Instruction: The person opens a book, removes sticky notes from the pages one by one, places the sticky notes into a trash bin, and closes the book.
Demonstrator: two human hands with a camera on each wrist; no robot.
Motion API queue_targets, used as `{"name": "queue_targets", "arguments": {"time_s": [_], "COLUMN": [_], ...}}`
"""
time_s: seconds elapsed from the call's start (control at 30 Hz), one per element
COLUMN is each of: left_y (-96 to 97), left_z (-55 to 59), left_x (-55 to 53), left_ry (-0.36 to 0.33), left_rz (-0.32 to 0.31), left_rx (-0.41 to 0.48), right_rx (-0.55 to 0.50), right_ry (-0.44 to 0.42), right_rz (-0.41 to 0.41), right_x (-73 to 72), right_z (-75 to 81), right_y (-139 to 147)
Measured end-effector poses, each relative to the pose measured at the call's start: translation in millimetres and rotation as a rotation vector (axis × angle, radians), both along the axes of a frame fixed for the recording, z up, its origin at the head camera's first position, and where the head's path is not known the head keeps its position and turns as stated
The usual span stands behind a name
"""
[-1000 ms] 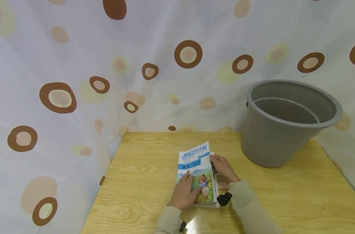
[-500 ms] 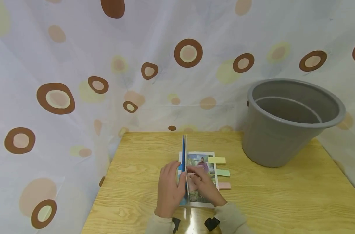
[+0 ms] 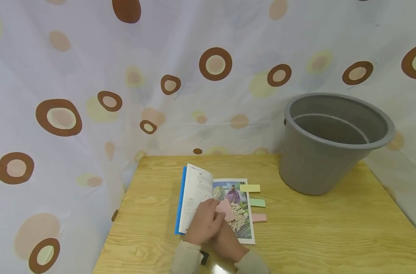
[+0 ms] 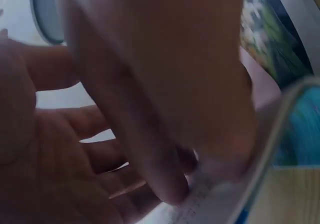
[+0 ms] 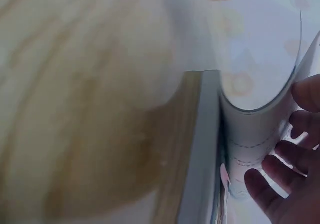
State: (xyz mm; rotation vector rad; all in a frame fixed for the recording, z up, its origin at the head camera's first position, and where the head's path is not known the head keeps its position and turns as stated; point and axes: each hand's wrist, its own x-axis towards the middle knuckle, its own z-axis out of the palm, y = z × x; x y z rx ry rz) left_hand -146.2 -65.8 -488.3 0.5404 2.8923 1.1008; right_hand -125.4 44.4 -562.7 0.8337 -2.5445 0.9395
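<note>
Spotted curtain (image 3: pixel 98 57) behind, an open book (image 3: pixel 203 188) lies lengthwise toward the counter's (image 3: pixel 314 228) far edge, a pink note (image 3: pixel 226 211) right of the left hand's (image 3: pixel 203 222) loose fingers, the right hand's (image 3: pixel 227 242) grip hidden.

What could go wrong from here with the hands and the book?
1. The text page of the book is tilted up rather than lying flat, so it might swing over the picture page if released.
2. The left hand crosses over the right hand close to the pink slip, which could get creased or knocked askew.
3. The yellow tab, green tab and pink tab jut past the page edge and might get bent.
</note>
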Motion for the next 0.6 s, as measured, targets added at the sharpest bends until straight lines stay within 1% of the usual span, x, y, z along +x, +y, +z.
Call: {"name": "queue_targets", "arguments": {"time_s": [0.1,0.17,0.23,0.3,0.43,0.5,0.6], "left_y": [-10.1,-14.4,-17.9,-21.0,-26.5,-28.4,-30.1], "left_z": [-11.5,-17.2,-21.9,-25.1,-27.1,-26.9,-28.1], "left_x": [-7.2,-10.5,-12.7,-14.5,-18.7,-20.8,-23.1], "left_ry": [-0.052,-0.055,-0.032,-0.014,0.0,0.008,0.032], "left_rz": [0.004,0.023,0.033,0.032,-0.012,-0.026,-0.022], "left_rx": [-0.058,-0.11,-0.167,-0.229,-0.307,-0.346,-0.397], "right_rx": [0.092,0.133,0.148,0.136,0.081,0.052,-0.039], "right_ry": [0.053,0.069,0.056,0.006,-0.091,-0.126,-0.157], "right_rz": [0.02,0.036,0.071,0.11,0.173,0.178,0.175], "right_x": [3.1,5.8,9.0,11.4,13.0,12.3,10.4], "right_z": [-5.0,-6.7,-7.1,-6.9,-5.1,-4.4,-2.9], "right_y": [-0.8,0.1,1.6,3.1,5.6,7.0,8.9]}}
